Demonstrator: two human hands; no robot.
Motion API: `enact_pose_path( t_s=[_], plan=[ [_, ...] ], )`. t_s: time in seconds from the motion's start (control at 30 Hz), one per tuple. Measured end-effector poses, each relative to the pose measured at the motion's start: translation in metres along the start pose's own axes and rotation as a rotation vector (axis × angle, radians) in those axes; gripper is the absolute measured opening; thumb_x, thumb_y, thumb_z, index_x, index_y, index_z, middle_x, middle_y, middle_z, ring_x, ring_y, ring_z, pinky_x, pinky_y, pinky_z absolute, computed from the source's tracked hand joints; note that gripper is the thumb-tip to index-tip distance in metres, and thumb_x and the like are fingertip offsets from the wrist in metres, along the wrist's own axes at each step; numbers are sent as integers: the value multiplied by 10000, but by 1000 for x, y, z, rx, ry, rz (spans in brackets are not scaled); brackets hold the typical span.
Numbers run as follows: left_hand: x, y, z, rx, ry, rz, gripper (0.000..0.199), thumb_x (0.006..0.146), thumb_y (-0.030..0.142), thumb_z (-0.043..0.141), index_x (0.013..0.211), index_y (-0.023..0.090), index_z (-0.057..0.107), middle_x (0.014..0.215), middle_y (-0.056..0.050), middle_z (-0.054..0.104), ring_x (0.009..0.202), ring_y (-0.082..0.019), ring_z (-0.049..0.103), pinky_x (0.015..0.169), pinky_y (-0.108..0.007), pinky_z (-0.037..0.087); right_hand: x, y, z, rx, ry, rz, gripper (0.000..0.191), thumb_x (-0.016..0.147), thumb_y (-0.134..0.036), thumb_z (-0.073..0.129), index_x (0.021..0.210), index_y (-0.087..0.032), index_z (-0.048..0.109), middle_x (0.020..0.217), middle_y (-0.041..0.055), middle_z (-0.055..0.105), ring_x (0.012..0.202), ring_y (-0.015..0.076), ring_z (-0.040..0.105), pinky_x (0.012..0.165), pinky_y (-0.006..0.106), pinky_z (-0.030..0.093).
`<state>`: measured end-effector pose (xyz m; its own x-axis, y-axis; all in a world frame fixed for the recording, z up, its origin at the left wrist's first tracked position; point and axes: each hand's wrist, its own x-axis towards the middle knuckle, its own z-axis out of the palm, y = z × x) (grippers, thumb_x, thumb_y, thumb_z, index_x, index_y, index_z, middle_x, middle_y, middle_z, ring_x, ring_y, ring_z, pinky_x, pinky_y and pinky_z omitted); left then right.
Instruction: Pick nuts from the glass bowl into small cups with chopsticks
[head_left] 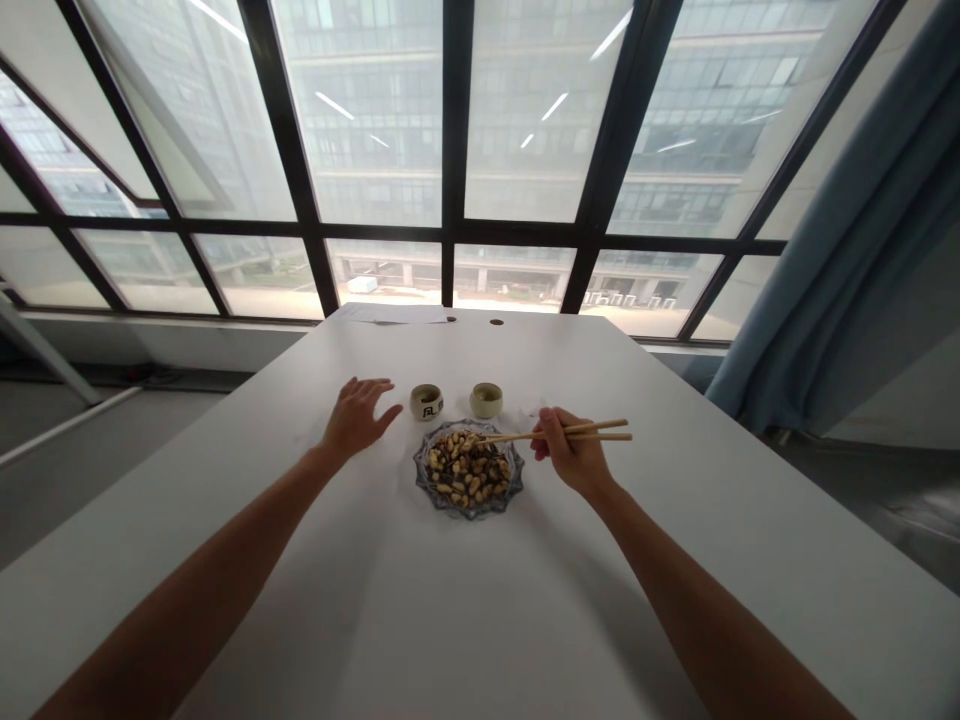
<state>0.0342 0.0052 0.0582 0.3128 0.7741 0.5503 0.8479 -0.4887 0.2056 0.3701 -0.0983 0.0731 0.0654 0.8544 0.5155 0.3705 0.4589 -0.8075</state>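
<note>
My right hand (568,448) grips a pair of wooden chopsticks (592,431), whose tips reach over the upper part of a glass dish. Scalloped and clear, the dish (427,497) is filled with peanuts (466,480) in their shells mixed with small dark pieces, perhaps seeds. Whether the tips pinch anything is too small to tell. My left hand (360,415) is beside a small cup with dark characters (426,403), fingers stretched out and holding nothing; it does not appear to touch the cup. Behind the dish, right of that cup, stands a second, plain cup (487,400).
The white table (450,610) runs away from me toward large dark-framed windows (454,130). Papers (390,314) lie at its far edge near two round holes. A blue curtain (817,230) hangs on the right, and a white metal frame (52,350) stands at left.
</note>
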Motion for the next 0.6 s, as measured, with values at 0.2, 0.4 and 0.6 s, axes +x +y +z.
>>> enact_pose_path(
  t_s=[0.2, 0.4, 0.6],
  plan=[
    [-43, -40, 10, -111, 215, -228, 571, 855, 626, 495, 1238, 203, 523, 1319, -142, 590, 1283, -302, 513, 1105, -493, 379, 1, 10, 1, 51, 112, 40, 538, 902, -666, 491, 659, -196, 591, 508, 16, 615, 392, 126, 558, 368, 224, 440],
    [-52, -50, 33, -277, 199, -335, 767, 773, 700, 559, 1297, 149, 457, 1332, -186, 559, 1226, -312, 563, 1041, -472, 453, -6, 14, 10, -40, -73, 23, 476, 912, -607, 532, 674, -204, 617, 552, 27, 654, 474, 156, 616, 450, 257, 510],
    [-53, -48, 30, -287, 63, -444, 823, 730, 671, 621, 1347, 155, 442, 1181, -147, 652, 1099, -310, 636, 909, -437, 525, -7, 6, 2, 4, -89, 27, 513, 918, -623, 503, 657, -199, 625, 485, 15, 621, 383, 141, 564, 375, 245, 465]
  ],
)
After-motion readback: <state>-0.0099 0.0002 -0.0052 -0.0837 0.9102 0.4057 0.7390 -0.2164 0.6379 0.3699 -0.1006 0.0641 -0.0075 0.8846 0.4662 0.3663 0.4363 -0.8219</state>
